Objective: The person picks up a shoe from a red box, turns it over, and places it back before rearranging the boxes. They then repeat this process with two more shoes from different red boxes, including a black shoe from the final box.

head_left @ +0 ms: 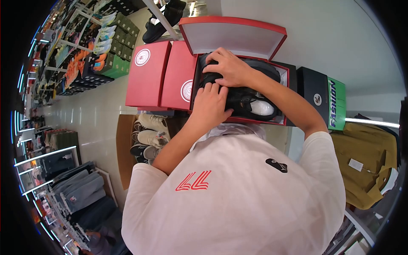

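Observation:
A pair of black shoes (244, 102) lies in an open red shoe box (284, 121), its lid (233, 36) raised behind. White stuffing shows in the opening of the nearer shoe. My right hand (229, 68) reaches over the farther shoe, its fingers bent and pressed onto the dark toe end. Just in front of it is my left hand (210, 102), fingers curled over the toe end of the shoes, thumb by the nearer shoe. The fingertips of both hands are partly hidden against the black material.
Two closed red boxes (148, 74) stand left of the open one. On the right are a dark box (312, 93) and a green box (337, 104). A cardboard carton (125, 151) of shoes sits below left. An olive shirt (365, 157) hangs at right.

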The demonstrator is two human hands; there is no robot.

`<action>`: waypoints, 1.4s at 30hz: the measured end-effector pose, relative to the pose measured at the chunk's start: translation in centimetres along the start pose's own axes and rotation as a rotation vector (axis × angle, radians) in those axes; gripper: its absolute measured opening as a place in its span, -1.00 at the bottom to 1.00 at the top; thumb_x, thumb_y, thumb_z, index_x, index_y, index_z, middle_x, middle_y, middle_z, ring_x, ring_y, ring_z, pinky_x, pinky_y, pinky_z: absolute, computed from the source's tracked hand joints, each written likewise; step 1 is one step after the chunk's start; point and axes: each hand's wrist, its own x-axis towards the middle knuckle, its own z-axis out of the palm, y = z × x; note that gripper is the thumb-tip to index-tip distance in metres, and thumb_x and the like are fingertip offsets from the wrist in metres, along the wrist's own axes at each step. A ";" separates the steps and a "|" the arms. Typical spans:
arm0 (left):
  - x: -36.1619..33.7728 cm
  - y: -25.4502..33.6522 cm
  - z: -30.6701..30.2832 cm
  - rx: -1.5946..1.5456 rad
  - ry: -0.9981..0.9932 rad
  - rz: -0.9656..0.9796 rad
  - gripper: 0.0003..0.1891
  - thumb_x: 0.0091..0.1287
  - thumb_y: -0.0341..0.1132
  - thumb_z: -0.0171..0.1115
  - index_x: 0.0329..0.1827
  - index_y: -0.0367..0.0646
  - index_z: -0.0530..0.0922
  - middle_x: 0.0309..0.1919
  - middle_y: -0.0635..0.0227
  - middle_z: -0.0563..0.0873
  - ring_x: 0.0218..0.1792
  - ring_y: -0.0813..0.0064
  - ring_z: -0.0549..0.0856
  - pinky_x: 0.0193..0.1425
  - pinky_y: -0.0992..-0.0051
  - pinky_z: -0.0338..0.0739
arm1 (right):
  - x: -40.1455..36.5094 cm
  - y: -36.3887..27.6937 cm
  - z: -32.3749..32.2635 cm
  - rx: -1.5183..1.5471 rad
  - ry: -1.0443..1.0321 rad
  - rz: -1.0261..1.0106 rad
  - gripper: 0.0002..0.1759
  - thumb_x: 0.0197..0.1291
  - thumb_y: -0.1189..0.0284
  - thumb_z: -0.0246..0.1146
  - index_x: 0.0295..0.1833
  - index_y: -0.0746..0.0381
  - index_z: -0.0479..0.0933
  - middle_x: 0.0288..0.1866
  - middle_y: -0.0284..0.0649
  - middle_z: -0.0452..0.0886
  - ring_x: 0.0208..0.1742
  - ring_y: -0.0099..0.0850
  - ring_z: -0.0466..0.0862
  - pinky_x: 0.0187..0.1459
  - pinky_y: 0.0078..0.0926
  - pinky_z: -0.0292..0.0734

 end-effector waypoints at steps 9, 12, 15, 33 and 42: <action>0.6 -3.7 -1.7 -0.478 0.255 0.021 -0.78 0.21 -0.31 0.50 -0.24 -0.24 0.65 -0.35 0.19 0.68 -0.29 0.17 0.69 -0.21 0.28 0.57 | -8.6 -7.7 -7.5 -0.036 -0.093 0.461 -0.53 0.16 0.02 0.49 -0.44 0.21 0.58 -0.41 -0.18 0.57 -0.30 -0.16 0.63 -0.28 -0.18 0.49; 0.6 -4.2 -1.1 -0.537 0.253 -0.016 -0.83 0.25 -0.35 0.46 -0.26 -0.26 0.66 -0.38 0.19 0.70 -0.35 0.23 0.70 -0.25 0.32 0.57 | -10.5 -10.5 -4.2 -0.190 -0.007 0.611 -0.49 0.15 -0.02 0.49 -0.44 0.23 0.61 -0.38 -0.16 0.63 -0.27 -0.13 0.66 -0.26 -0.17 0.53; 0.2 -4.0 0.2 -0.575 0.287 -0.098 -0.85 0.27 -0.37 0.45 -0.28 -0.27 0.67 -0.38 0.20 0.72 -0.38 0.24 0.69 -0.23 0.33 0.58 | -11.3 -10.9 -2.8 -0.059 0.113 0.783 -0.52 0.20 0.03 0.46 -0.40 0.27 0.65 -0.38 -0.06 0.67 -0.27 -0.07 0.69 -0.19 -0.11 0.55; -0.1 -5.9 0.3 -0.788 0.461 -0.072 -0.43 0.38 -0.15 0.35 0.36 -0.27 0.46 0.10 0.11 0.51 0.13 0.15 0.59 0.25 0.26 0.55 | -14.6 -7.9 -3.7 1.005 0.907 0.760 -0.94 0.19 0.64 0.28 -0.29 0.40 0.66 -0.31 -0.40 0.63 -0.26 -0.65 0.53 -0.17 -0.62 0.41; -0.3 -4.6 -2.6 -0.908 0.305 -0.307 -0.35 0.35 -0.22 0.35 0.51 -0.17 0.44 0.37 0.02 0.44 0.25 0.07 0.57 0.38 0.14 0.45 | -13.9 -8.1 -6.1 1.501 1.387 0.798 -0.78 0.53 0.39 0.12 -0.05 0.27 0.63 -0.14 -0.27 0.72 -0.08 -0.44 0.74 0.04 -0.44 0.66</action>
